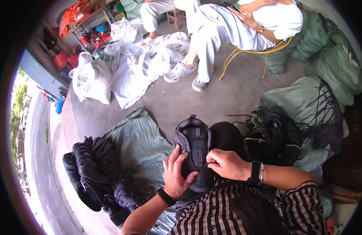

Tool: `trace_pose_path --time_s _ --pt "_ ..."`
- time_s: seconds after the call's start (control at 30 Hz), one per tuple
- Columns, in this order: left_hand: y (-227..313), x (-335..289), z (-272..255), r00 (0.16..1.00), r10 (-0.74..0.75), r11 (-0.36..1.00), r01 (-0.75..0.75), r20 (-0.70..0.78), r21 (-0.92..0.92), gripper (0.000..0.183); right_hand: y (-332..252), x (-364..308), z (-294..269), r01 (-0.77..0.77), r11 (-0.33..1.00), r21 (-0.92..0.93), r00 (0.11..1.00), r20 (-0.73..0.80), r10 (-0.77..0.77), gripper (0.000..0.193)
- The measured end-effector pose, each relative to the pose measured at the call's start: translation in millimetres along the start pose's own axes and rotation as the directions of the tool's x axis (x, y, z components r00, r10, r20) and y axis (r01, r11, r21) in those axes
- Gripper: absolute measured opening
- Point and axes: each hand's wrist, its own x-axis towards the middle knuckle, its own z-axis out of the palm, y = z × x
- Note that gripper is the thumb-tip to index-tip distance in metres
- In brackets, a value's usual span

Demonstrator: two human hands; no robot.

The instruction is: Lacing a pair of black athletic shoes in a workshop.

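Note:
A black shoe (pixel 195 150) with a mesh upper and a grey-edged collar rests on my lap, its heel pointing away from me and its toe towards me. My left hand (pixel 175 173) grips it from the left, fingers along the side and thumb over the toe part. On the shoe's right side, beside the eyelet row, my right hand (pixel 229 165) is closed in a pinch. Whatever sits between those fingertips is too small and dark to make out. My black-trousered knee (pixel 226 135) shows behind the shoe.
Black shoes lie heaped on my left (pixel 98 168) by a green woven sheet (pixel 140 133). More shoes (pixel 273 133) and a bundle of dark laces (pixel 325 121) lie on green sacks to my right. Ahead are white sacks (pixel 93 76) and two seated people, one on a yellow-framed chair (pixel 263 51).

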Motion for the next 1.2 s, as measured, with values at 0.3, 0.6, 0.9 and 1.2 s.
trace_pose_path --time_s 0.3,0.6,0.9,1.2 --pt "7.2 -1.1 4.0 0.993 0.098 0.994 -0.094 -0.059 0.060 0.064 4.3 7.7 12.5 0.146 0.978 -0.151 0.987 -0.051 -0.155 0.015" --pt "8.6 -6.0 3.6 0.985 0.153 0.980 -0.142 -0.075 0.136 0.048 5.0 -1.2 0.5 0.121 0.989 -0.084 0.992 -0.011 -0.122 0.017" --pt "9.4 -6.5 4.9 0.974 0.189 0.977 -0.173 -0.128 0.120 0.042 8.6 4.7 13.7 0.294 0.917 -0.269 0.947 -0.049 -0.318 0.012" --pt "18.8 3.7 -3.6 0.986 0.090 0.996 -0.088 -0.142 0.015 0.031 2.7 10.1 8.6 0.213 0.937 -0.275 0.974 -0.022 -0.228 0.019"
